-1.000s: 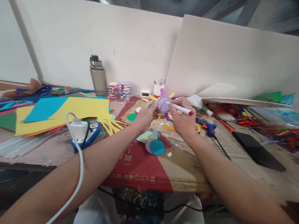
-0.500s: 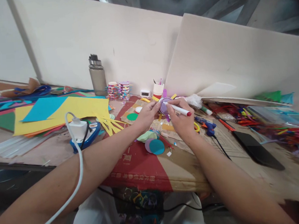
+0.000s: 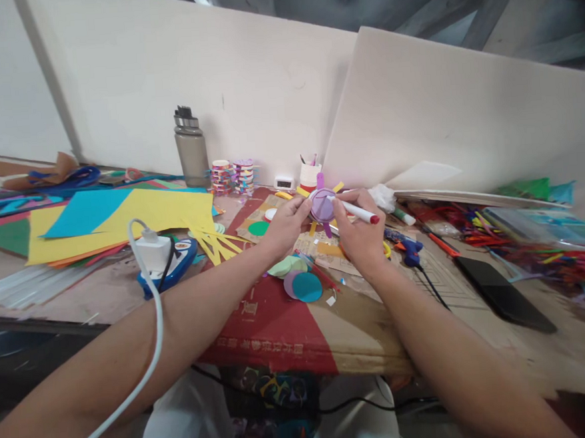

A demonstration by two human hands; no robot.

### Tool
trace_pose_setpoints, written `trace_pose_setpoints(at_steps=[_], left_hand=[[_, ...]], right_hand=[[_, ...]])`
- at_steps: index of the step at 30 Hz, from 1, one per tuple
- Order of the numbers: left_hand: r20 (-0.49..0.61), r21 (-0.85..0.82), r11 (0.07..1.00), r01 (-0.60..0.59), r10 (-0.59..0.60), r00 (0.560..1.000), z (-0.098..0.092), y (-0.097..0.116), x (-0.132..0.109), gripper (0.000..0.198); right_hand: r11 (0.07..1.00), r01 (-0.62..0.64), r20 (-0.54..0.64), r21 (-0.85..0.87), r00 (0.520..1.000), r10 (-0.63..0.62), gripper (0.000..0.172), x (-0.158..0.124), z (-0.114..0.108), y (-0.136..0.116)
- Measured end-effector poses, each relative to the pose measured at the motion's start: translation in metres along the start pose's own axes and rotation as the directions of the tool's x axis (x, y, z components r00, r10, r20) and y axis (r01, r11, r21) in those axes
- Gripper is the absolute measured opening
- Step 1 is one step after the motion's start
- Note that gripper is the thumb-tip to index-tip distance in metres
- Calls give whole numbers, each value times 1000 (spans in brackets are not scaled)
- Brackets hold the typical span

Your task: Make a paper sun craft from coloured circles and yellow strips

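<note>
My left hand (image 3: 291,222) pinches the left edge of a round purple paper disc (image 3: 323,207) with yellow and purple strips sticking out around its rim. Held in my right hand (image 3: 361,237) is a white marker pen (image 3: 357,210) with a red end, its tip at the right part of the disc. A thin dark line crosses the disc's face. Below the hands lie a blue paper circle (image 3: 306,287), a partly covered purple circle and pale green circles (image 3: 286,266). A green circle (image 3: 258,229) rests beside my left wrist.
Coloured paper sheets (image 3: 172,211), a grey bottle (image 3: 191,149) and a power strip (image 3: 168,264) with a white cable are on the left. To the right are a blue glue gun (image 3: 408,245), a phone (image 3: 503,293) and a heap of pipe cleaners (image 3: 571,266). Stacked paper rolls (image 3: 222,178) stand behind.
The right hand and marker have shifted slightly right and down, uncovering more of the disc. The dark line across the disc now shows clearly.
</note>
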State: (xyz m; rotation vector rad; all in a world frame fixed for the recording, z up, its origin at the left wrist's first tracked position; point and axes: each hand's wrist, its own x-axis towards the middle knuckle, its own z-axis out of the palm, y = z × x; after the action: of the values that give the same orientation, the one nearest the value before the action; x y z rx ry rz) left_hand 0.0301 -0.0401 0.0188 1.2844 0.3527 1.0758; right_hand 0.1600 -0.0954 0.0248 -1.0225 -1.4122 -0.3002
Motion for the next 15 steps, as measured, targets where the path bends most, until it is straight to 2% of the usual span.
trace_pose_setpoints(at_steps=[6,12,15], left_hand=[[24,22,1000,-4,3,1000,-1,-2,2,26],[26,22,1000,-10,10,1000,-3,-2,2,26],[29,5,1000,-8,7,1000,-1,1,1,26]], right_hand=[[1000,21,7,5,1000,-21,8,0,-1,-4],[998,56,100,-28,994,-53,9,-1,-3,-8],[998,53,73,-25,996,-51,9,0,-3,-6]])
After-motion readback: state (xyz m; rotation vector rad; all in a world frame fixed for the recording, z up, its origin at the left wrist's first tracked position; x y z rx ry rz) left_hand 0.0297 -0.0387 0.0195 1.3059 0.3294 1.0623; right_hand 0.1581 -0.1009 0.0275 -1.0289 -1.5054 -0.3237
